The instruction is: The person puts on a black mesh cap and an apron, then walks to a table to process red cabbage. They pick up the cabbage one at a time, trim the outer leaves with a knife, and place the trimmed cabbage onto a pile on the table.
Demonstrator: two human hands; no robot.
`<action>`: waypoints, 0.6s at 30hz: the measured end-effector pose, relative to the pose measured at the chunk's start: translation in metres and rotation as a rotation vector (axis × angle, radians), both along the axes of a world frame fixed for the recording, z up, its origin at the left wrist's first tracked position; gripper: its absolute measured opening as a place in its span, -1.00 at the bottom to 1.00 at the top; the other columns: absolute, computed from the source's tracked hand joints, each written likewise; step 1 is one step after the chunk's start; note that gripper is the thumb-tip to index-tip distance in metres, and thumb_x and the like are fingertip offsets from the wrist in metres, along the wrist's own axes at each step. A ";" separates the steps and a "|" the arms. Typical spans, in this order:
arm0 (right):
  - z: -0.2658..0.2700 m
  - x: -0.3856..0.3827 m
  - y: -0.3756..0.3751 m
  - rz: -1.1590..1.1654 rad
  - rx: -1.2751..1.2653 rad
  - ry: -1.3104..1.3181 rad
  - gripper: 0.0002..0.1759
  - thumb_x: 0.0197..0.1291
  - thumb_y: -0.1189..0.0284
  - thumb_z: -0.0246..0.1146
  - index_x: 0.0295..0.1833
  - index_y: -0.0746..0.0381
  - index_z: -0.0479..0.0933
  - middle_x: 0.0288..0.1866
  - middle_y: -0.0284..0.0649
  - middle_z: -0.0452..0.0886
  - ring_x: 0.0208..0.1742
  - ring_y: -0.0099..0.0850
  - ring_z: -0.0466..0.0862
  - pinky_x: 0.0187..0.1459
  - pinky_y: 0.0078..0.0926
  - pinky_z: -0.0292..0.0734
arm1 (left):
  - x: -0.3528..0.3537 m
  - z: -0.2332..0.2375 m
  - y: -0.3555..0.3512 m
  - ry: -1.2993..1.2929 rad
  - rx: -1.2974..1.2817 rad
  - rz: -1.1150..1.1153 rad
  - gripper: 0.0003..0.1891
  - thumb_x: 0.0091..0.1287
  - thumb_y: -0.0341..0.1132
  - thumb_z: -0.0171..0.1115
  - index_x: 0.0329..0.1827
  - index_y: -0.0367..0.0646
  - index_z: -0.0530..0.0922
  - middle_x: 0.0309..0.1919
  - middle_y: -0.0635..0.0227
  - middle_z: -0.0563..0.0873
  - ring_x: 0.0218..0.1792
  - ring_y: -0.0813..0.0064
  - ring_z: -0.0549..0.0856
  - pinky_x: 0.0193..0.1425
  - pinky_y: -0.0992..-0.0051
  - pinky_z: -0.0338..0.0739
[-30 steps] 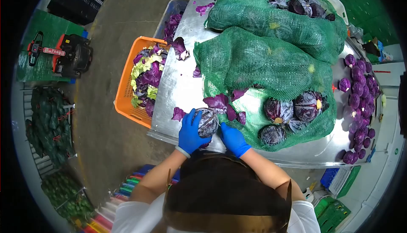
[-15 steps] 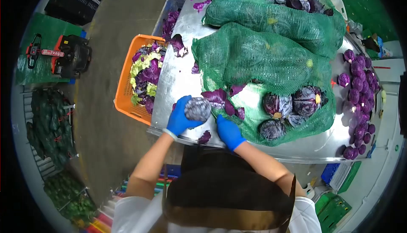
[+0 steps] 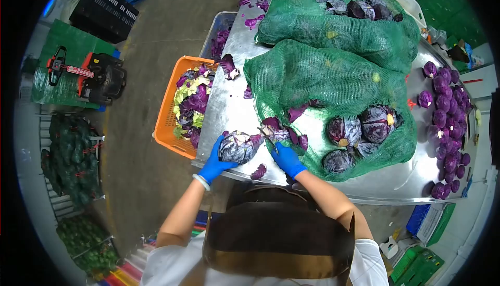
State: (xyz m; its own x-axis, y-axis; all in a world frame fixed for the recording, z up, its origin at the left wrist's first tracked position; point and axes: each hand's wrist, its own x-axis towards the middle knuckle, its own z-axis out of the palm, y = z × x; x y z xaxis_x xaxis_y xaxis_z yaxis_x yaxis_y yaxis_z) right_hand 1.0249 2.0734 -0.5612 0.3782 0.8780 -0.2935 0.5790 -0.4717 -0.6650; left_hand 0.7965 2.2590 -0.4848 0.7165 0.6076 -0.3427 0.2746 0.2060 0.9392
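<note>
My left hand (image 3: 214,165), in a blue glove, grips a red cabbage (image 3: 237,149) from its left side near the table's front edge. The cabbage shows pale veins and a loose purple leaf at its right. My right hand (image 3: 287,160), also gloved in blue, is closed around a small knife (image 3: 267,138), its blade pointing up and left, apart from the cabbage. Torn purple leaves (image 3: 276,129) lie just beyond the knife, and one leaf piece (image 3: 259,171) rests between my hands. Several untrimmed cabbages (image 3: 344,131) sit to the right on green netting.
Large green mesh sacks (image 3: 317,75) fill the middle of the metal table (image 3: 225,101). An orange crate (image 3: 165,117) of leaves stands against the table's left side, with a grey bin (image 3: 208,40) behind it. Several trimmed purple cabbages (image 3: 440,103) are gathered along the right edge.
The cabbage has turned in my left hand and now shows its veined side with a loose leaf. My right hand has shifted slightly, bringing the knife into clearer view. The whole view has shifted a little.
</note>
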 end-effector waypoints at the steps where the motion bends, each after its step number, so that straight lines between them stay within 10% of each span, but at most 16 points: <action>1: 0.013 -0.005 0.008 -0.038 0.045 0.028 -0.69 0.38 0.24 0.14 0.09 0.20 0.50 -0.30 0.09 0.70 -0.33 0.07 0.71 -0.27 0.10 0.57 | 0.010 0.013 -0.007 0.057 -0.128 0.150 0.12 -0.05 -0.33 0.68 0.57 -0.24 0.11 0.40 0.09 0.40 0.36 0.26 0.49 0.45 0.27 0.43; 3: 0.019 -0.007 0.018 0.005 0.074 -0.002 -0.66 0.40 0.19 0.12 0.09 0.19 0.53 -0.27 0.10 0.71 -0.32 0.07 0.71 -0.26 0.09 0.57 | 0.039 0.029 -0.025 0.161 -0.383 0.458 0.08 0.00 -0.32 0.65 0.58 -0.20 0.13 0.39 0.09 0.42 0.34 0.27 0.49 0.44 0.27 0.43; 5: 0.002 0.003 0.022 0.157 0.043 -0.122 -0.65 0.42 0.16 0.10 0.08 0.18 0.55 -0.25 0.10 0.71 -0.30 0.07 0.71 -0.25 0.07 0.57 | 0.043 -0.020 -0.033 0.171 0.107 0.404 0.03 -0.05 -0.31 0.68 0.49 -0.31 0.22 0.32 0.04 0.47 0.25 0.28 0.56 0.36 0.34 0.51; 7: -0.051 0.035 0.025 0.024 0.061 -0.133 -0.64 0.44 0.15 0.07 0.02 0.20 0.58 -0.22 0.08 0.71 -0.26 0.05 0.71 -0.22 0.03 0.59 | 0.043 -0.031 -0.030 0.021 -0.012 0.383 0.05 -0.06 -0.33 0.67 0.51 -0.30 0.22 0.33 0.10 0.47 0.29 0.29 0.53 0.39 0.34 0.48; 10: 0.016 0.069 0.032 -0.101 0.128 -0.106 -0.69 0.42 0.20 0.13 -0.02 0.19 0.62 -0.16 0.01 0.72 -0.22 0.04 0.71 -0.19 -0.05 0.61 | 0.046 -0.018 -0.019 -0.064 -0.269 0.126 0.09 -0.08 -0.37 0.66 0.56 -0.23 0.18 0.37 0.17 0.44 0.34 0.28 0.49 0.44 0.33 0.42; 13: 0.073 0.056 0.021 0.147 0.387 -0.023 -0.69 0.41 0.24 0.19 0.14 0.12 0.63 -0.05 -0.06 0.72 -0.11 0.01 0.71 -0.09 -0.16 0.63 | 0.046 -0.048 -0.017 -0.077 0.047 -0.072 0.10 -0.05 -0.40 0.62 0.60 -0.15 0.16 0.42 0.21 0.39 0.38 0.27 0.45 0.49 0.32 0.37; 18: 0.081 0.013 0.035 0.067 0.422 -0.064 -0.54 0.46 0.20 0.11 0.44 -0.10 0.43 0.15 -0.07 0.64 -0.04 -0.03 0.72 -0.09 -0.16 0.67 | 0.063 -0.038 -0.021 -0.047 -0.140 0.121 0.01 0.04 -0.25 0.63 0.56 -0.18 0.24 0.32 0.09 0.47 0.31 0.27 0.52 0.42 0.29 0.43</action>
State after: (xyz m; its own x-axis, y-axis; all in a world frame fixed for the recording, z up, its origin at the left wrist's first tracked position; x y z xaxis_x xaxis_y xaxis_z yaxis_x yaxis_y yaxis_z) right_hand 1.0382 2.1088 -0.4801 0.3224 0.9391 0.1188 0.6450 -0.1260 -0.7537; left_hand 0.8592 2.2383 -0.5230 0.6584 0.6391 -0.3977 0.1965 0.3640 0.9104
